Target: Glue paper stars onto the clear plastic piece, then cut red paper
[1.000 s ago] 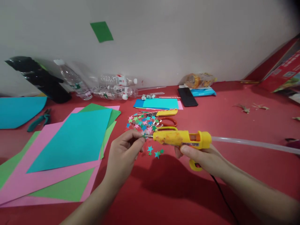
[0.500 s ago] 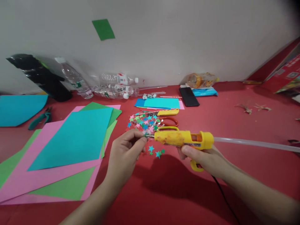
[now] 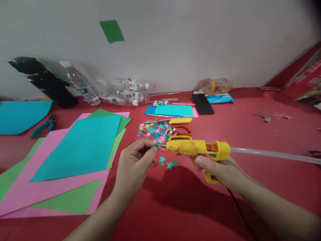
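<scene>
My right hand (image 3: 210, 165) grips a yellow hot glue gun (image 3: 187, 148) by its handle, nozzle pointing left. A long clear glue stick (image 3: 271, 154) sticks out of its back end. In my left hand (image 3: 137, 155), thumb and forefinger pinch a small green paper star (image 3: 156, 144), mostly covered by the fingertips. The metal nozzle (image 3: 162, 145) is right at the star; whether it touches is too small to tell. Just below lie a few loose blue and green stars (image 3: 170, 165). Behind the hands spreads a pile of coloured paper stars (image 3: 155, 130).
Left of me are stacked coloured sheets (image 3: 80, 147) and pliers (image 3: 44, 126). A yellow cutter (image 3: 180, 121) and scissors (image 3: 183, 130) lie beyond the glue gun. Plastic bottles (image 3: 81, 82), a phone (image 3: 203, 103) and a black umbrella-like object (image 3: 45, 82) sit along the wall.
Almost nothing differs. The glue gun has shifted very slightly to the right in view, and both hands keep the same grip.
</scene>
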### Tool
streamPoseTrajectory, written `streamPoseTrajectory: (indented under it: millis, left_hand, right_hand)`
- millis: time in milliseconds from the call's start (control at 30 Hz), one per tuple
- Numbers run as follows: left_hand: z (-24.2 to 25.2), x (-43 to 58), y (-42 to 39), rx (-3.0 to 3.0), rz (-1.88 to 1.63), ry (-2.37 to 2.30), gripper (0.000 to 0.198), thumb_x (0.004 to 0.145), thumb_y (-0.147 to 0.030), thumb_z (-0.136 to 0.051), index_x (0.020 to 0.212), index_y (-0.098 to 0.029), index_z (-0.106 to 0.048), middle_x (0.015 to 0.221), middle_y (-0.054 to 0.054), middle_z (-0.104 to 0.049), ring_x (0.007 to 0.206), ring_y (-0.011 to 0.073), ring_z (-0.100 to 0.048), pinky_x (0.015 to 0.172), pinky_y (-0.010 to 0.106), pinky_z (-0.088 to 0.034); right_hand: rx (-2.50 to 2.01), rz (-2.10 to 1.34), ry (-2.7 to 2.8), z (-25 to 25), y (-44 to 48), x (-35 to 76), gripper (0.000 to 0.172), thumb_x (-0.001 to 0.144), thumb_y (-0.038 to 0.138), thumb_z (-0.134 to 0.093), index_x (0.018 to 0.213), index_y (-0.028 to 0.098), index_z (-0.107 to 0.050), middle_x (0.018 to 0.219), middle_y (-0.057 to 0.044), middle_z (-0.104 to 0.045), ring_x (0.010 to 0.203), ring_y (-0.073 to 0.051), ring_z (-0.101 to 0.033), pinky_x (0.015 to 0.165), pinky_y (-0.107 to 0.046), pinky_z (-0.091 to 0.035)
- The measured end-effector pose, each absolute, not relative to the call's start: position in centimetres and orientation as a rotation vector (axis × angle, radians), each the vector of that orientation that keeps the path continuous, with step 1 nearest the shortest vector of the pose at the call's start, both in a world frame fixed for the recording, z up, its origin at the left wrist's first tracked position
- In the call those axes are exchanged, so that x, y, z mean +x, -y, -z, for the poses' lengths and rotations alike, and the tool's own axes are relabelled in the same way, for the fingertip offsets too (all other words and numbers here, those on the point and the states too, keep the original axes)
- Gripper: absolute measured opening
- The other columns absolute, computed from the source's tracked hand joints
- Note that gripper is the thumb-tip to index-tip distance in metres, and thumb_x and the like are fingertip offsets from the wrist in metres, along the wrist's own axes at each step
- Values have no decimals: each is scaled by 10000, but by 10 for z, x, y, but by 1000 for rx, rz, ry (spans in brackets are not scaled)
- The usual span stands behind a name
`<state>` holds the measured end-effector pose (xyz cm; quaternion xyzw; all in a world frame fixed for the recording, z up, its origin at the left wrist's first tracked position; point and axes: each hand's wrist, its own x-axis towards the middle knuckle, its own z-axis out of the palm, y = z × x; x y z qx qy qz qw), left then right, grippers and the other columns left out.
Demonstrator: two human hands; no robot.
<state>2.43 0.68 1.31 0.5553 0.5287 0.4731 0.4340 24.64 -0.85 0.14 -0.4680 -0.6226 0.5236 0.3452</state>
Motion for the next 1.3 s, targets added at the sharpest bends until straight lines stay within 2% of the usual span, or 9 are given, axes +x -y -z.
streamPoseTrajectory:
  millis: [167, 367, 633, 1033, 1167, 1300]
  left_hand:
    - [-13, 24, -7, 1389, -1192, -1306, 121, 787, -180, -596, 669, -202, -610, 515, -74, -542, 419, 42, -401, 388, 177, -278]
    - [-14, 25, -8, 1391, -1198, -1298, 141, 785, -167, -593, 649, -202, -602, 516, -79, -537, 426, 39, -416, 399, 169, -301]
    - [-14, 25, -8, 1389, -1193, -1312, 140, 789, -169, -594, 654, -202, -607, 521, -80, -540, 425, 35, -409, 392, 166, -291]
    - [-14, 24, -9, 1402, -1208, -1296, 134, 791, -169, -593, 664, -205, -605, 524, -77, -539, 426, 41, -413, 392, 171, -298]
    - [-14, 25, -9, 1483, -1209, -1304, 148, 799, -165, -580, 656, -202, -592, 517, -77, -522, 427, 49, -417, 396, 176, -314]
    - [-11, 24, -7, 1837, -1266, -1394, 149, 814, -124, -566, 689, -200, -595, 564, -71, -521, 499, 56, -446, 468, 176, -353]
  right_hand:
    - [-1263, -1452, 1574, -1, 8, 247, 456, 811, 585, -562, 595, 205, -433, 599, 33, -391, 504, -88, -319, 416, -199, -286]
    - [-1210, -1430, 1590, 0, 8, 246, 457, 821, 585, -573, 594, 207, -453, 594, 32, -401, 499, -91, -315, 410, -204, -261]
    - [-1130, -1314, 1627, -5, 5, 243, 381, 842, 474, -575, 583, 220, -459, 547, 40, -408, 465, -97, -322, 391, -214, -269]
    - [-1140, -1375, 1585, 1, 7, 246, 424, 838, 535, -586, 597, 215, -445, 563, 42, -407, 478, -89, -319, 393, -198, -286]
    - [-1096, -1288, 1619, -3, 7, 243, 332, 850, 474, -604, 642, 221, -550, 564, 33, -453, 469, -93, -366, 392, -200, -315]
    - [-1149, -1161, 1646, -7, 11, 242, 215, 815, 448, -662, 862, 238, -673, 640, 4, -593, 517, -131, -523, 428, -220, -417]
